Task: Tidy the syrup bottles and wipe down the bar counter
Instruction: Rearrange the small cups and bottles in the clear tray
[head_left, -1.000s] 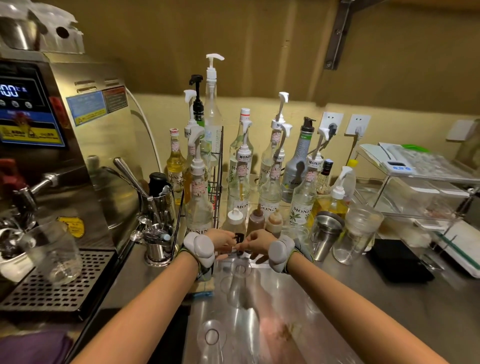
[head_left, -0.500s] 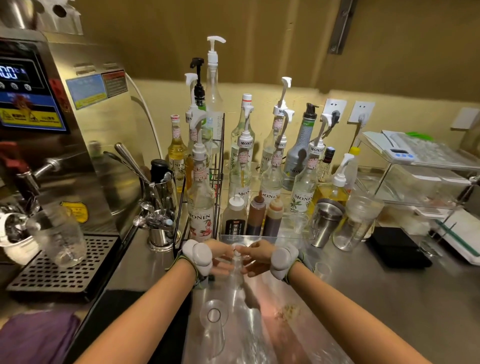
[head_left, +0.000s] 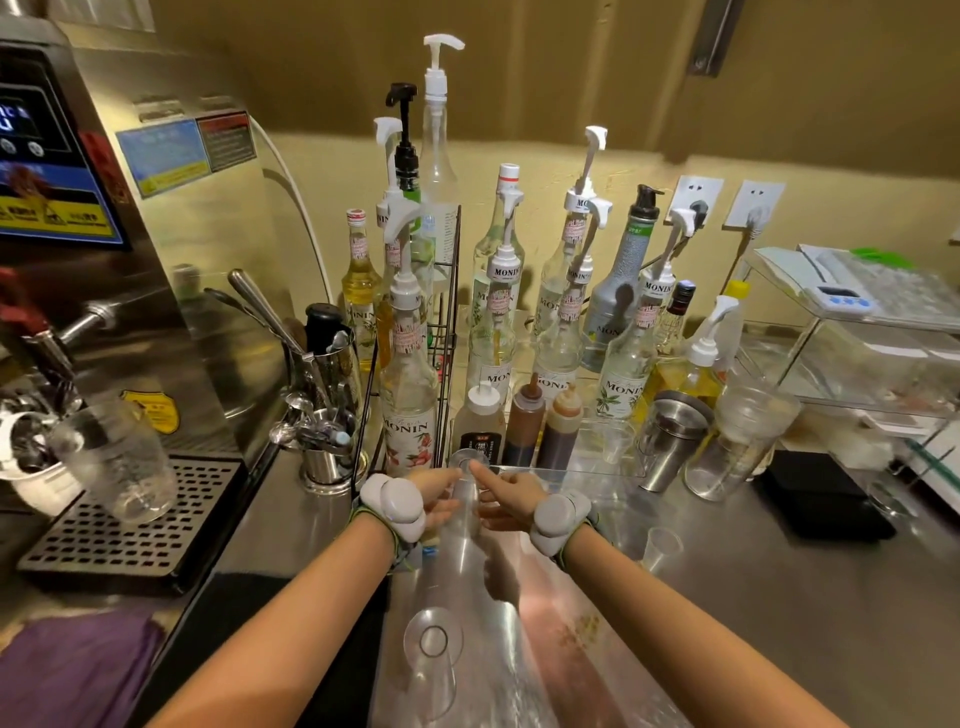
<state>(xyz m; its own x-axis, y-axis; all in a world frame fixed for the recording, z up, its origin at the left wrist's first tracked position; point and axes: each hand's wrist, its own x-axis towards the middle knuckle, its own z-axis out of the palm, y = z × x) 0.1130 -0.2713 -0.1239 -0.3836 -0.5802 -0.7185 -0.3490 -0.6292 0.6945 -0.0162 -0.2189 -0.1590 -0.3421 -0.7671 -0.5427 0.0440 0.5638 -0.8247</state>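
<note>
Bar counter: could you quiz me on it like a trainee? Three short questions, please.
1. True or false: the purple cloth lies untouched.
2. Which stands nearest the left hand? A) the racked MONIN bottle B) the steel shaker C) the white timer
3. Fill in: the leftmost squeeze bottle has a ___ cap.

Key: 1 true; 2 A; 3 white.
</note>
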